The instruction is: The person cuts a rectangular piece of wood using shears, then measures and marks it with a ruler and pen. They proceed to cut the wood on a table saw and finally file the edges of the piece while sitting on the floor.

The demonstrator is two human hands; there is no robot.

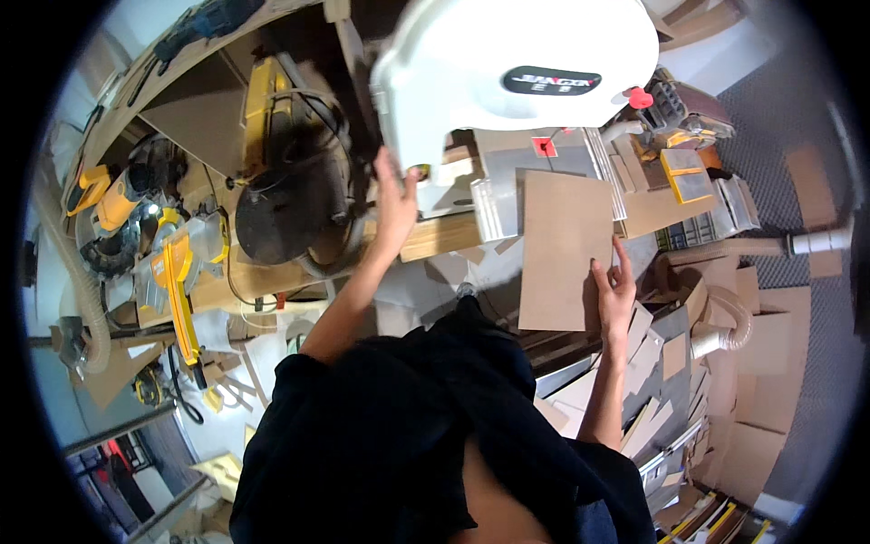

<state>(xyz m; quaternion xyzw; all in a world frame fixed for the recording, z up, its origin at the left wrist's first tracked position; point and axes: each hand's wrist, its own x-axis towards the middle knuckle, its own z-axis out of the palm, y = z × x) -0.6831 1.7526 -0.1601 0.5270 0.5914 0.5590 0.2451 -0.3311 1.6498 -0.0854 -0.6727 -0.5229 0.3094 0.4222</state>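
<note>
A large white machine housing (507,41), likely a band saw, stands over a metal table (498,154) with a red insert at its middle. My left hand (396,204) touches the lower left column of the housing beside a small knob (420,171), its fingers stretched upward. My right hand (612,299) holds a rectangular brown board (562,245) by its right edge, the thumb on top and the index finger extended along the side. The board lies at a slant over the front of the metal table and reaches out toward me.
At left stand a yellow mitre saw (181,290), a black-and-yellow machine (281,181) and a hose (82,290). At right are a yellow sander (689,172), a ducting elbow (729,326) and stacked board offcuts (761,381). Offcuts also lie below my right arm.
</note>
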